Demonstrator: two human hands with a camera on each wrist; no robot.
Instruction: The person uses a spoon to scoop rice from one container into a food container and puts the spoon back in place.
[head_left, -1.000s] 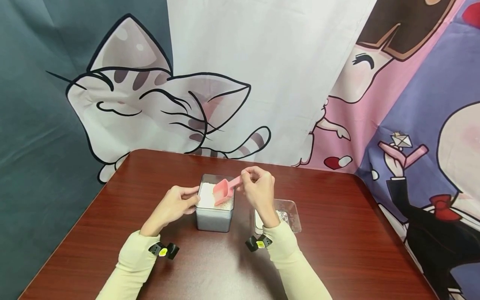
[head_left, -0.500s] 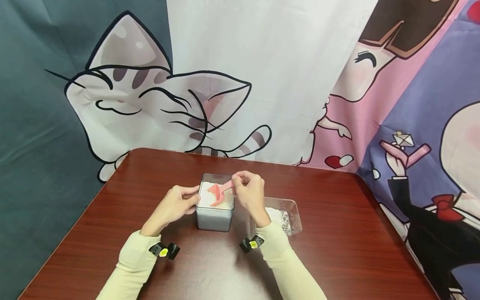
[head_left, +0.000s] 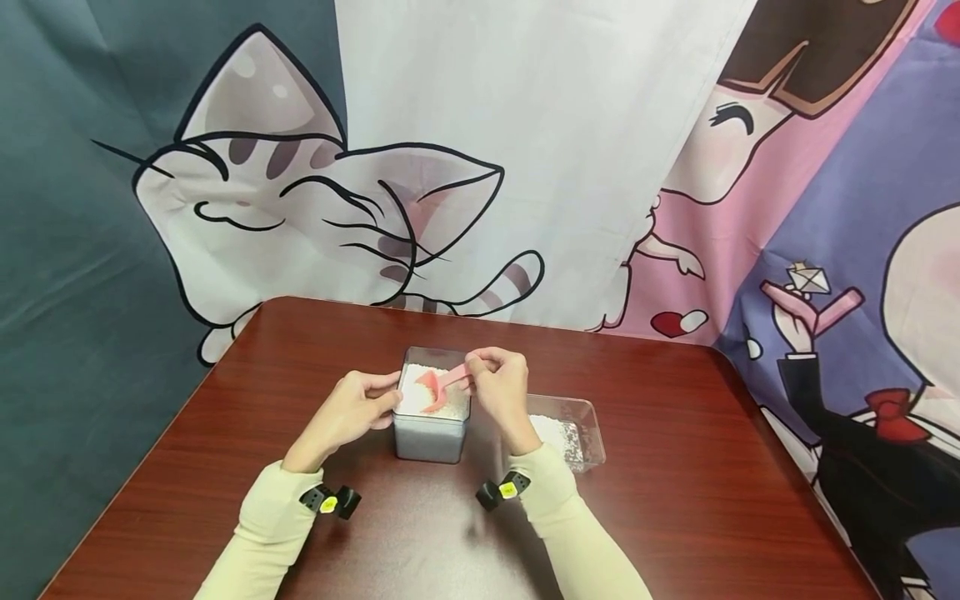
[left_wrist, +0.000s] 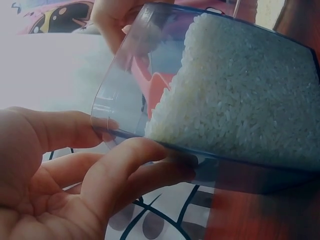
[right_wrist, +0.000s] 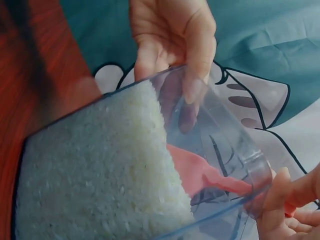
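A clear plastic box [head_left: 429,442] of white rice [left_wrist: 250,95] stands on the table in the head view. My left hand [head_left: 360,407] holds the box at its left side near the rim; the left wrist view shows thumb and fingers [left_wrist: 125,167] on its wall. In my right hand [head_left: 501,392] is the handle of a pink scoop [head_left: 433,390], pinched between thumb and fingers. The scoop's bowl rests at the rice surface inside the box, and its lower edge is partly hidden behind the rice in both wrist views.
To the right, partly behind my right forearm, sits a shallow clear tray [head_left: 588,425] with some white grains [head_left: 551,432] in it. A dark red-brown table [head_left: 675,500] lies beneath everything. Behind it hangs a printed cloth backdrop [head_left: 585,167].
My right hand has shifted left and slightly down, bringing the scoop further over the rice, and its bowl has turned. In the last half second it barely moves. My left hand stays put.
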